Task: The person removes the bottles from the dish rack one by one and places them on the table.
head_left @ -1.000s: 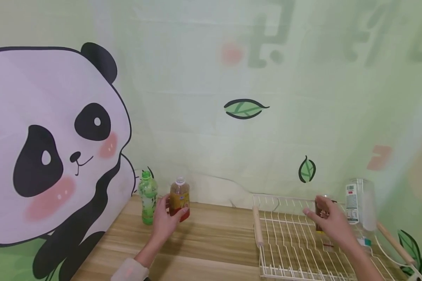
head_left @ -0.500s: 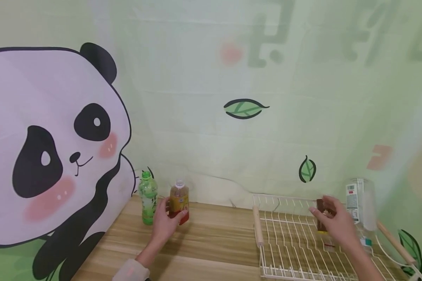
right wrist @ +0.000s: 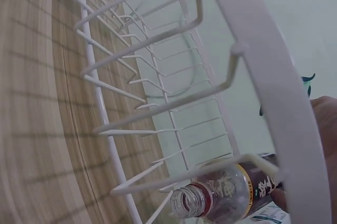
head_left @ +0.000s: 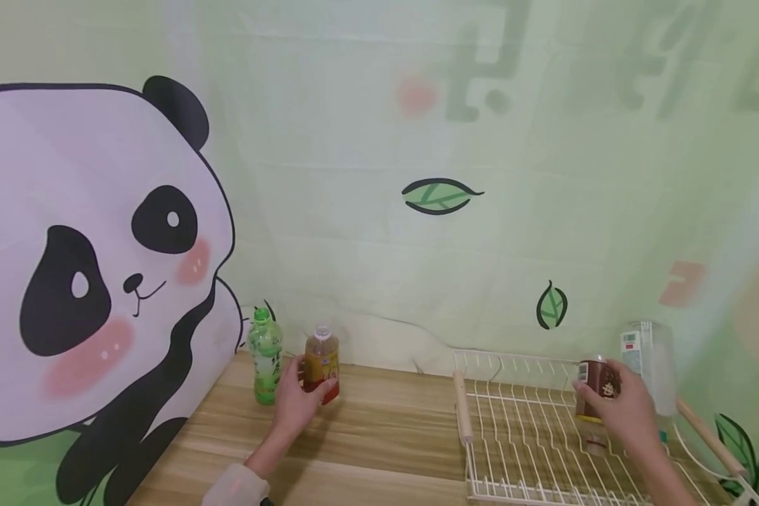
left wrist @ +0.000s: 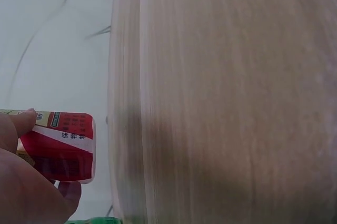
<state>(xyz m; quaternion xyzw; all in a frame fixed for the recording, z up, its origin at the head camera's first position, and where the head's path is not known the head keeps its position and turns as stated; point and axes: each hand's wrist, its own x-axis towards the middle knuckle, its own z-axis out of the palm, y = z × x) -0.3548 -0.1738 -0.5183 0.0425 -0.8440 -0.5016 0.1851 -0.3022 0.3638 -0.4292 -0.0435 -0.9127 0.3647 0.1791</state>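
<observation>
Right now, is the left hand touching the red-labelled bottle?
Touching: the left wrist view shows the left hand gripping the bottle, thumb lying on it.

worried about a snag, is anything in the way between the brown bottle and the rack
Nothing visible. The right hand holds the brown bottle neck down, and no other item shows between it and the rack. Whether they touch, I can't tell.

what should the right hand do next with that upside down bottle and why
I'd probably have the right hand ease the brown-labelled bottle down until its neck settles between the wires of the white rack, before letting go. The bottle is inverted, its uncapped neck pointing toward the rack, and I can't tell whether anything besides the hand supports it.
</observation>
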